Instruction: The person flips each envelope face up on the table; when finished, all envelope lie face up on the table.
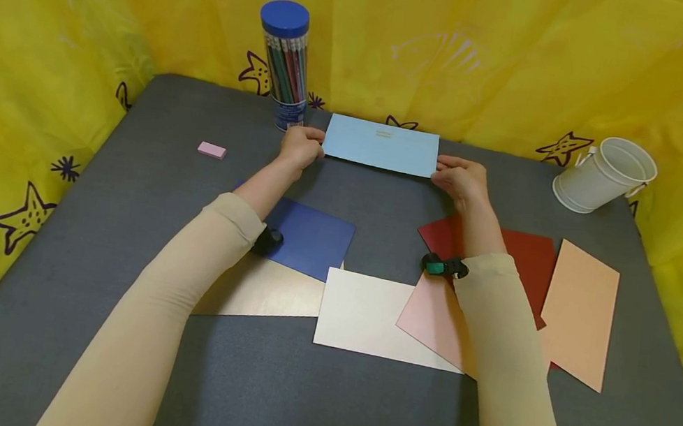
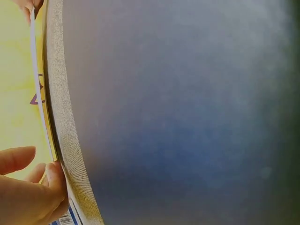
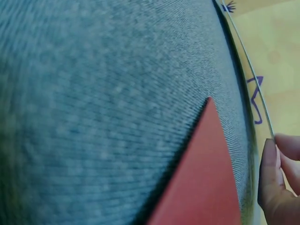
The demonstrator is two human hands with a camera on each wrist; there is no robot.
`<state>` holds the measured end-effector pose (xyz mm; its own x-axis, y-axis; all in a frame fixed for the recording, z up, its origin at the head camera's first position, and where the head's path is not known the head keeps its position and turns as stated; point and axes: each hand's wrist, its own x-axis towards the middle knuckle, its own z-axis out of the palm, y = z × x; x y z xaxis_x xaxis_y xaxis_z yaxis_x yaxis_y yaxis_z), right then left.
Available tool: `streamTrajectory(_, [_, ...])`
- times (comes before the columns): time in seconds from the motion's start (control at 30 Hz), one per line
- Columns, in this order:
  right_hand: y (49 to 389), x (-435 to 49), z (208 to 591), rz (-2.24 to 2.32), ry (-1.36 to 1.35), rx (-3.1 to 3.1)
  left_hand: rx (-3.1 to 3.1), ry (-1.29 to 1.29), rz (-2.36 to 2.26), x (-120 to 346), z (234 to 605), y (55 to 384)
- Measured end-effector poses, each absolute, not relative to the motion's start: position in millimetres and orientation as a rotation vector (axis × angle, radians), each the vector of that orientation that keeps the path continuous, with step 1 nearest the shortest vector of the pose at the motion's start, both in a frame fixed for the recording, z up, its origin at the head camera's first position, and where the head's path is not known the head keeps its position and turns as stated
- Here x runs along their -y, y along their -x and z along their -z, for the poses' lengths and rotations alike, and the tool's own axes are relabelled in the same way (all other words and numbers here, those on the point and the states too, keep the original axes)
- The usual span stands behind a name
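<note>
- The light blue card point(image 1: 381, 146) lies between the two hands at the far middle of the table point(image 1: 319, 407), to the right of the pencil tub point(image 1: 285, 69); it appears raised off the surface, its broad face toward the viewer.
- Left hand point(image 1: 302, 147): pinching the card at its left end, low on the short edge.
- Right hand point(image 1: 462, 180): holding the right end between thumb and fingers, likewise near the lower corner.
- Both wrist views show the card edge-on as a thin, almost straight line; it is therefore judged very light and moderately stiff, spanning the hands with little sag.
- Its smooth face may slide under a loose pinch; excessive squeezing from the ends would probably bow or crease it.
- Best hold: the two short edges, thumb and fingers on opposite faces, leaving the small gold mark point(image 1: 384, 133) untouched.
- Nearer, to the right, the dark red card point(image 1: 525, 262) and the peach card point(image 1: 582, 318) presumably handle alike.
</note>
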<state>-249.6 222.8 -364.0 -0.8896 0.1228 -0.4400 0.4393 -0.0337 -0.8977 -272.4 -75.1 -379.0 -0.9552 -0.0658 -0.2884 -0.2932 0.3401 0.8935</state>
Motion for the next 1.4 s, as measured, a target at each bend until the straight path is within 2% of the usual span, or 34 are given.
streamTrajectory(0.5, [253, -223, 376, 1.904, -0.599, -2.133, -2.373, 0.303, -1.623, 76, 378, 270])
streamTrajectory(1.03, [252, -227, 371, 1.873, -0.555, -2.140, -2.432, 0.205, -1.482, 72, 368, 269])
streamTrajectory(1.4, [244, -241, 362, 1.804, -0.482, -2.193, -2.512, 0.144, -1.531, 43, 357, 262])
